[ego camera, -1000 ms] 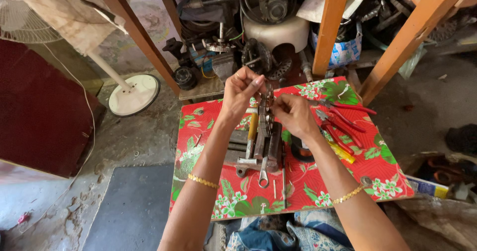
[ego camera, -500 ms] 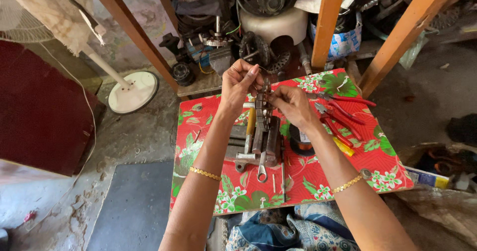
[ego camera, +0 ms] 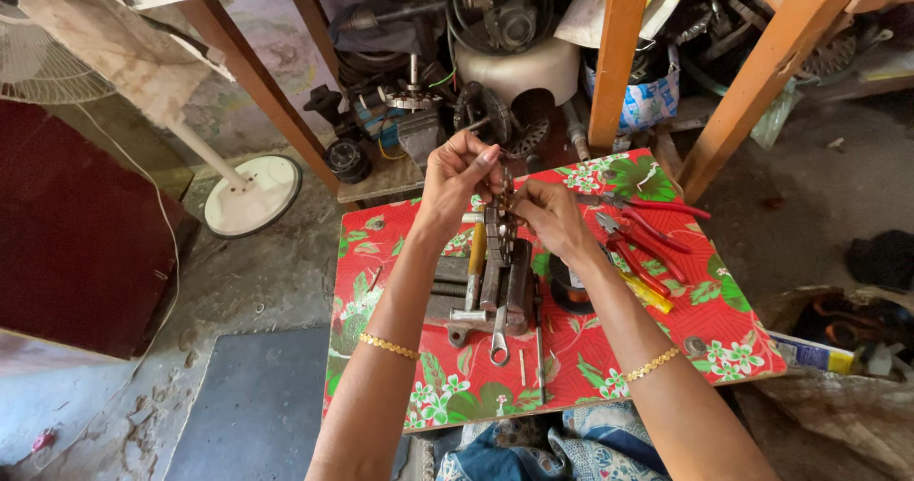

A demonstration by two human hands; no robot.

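Both hands meet above the far end of a small metal vise (ego camera: 497, 286) on the counter (ego camera: 724, 329) — a low top covered in red floral cloth. Left hand (ego camera: 455, 181) pinches a small metal part (ego camera: 505, 188) at its fingertips; right hand (ego camera: 552, 216) grips the same part from the other side. A spanner (ego camera: 498, 333) lies at the vise's near end — red-handled pliers (ego camera: 638, 243) lie right of the vise.

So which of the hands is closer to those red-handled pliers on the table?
The right. The right hand is just beside the red-handled pliers, which lie to its right on the flowered table. The left hand is further off, beyond the right hand.
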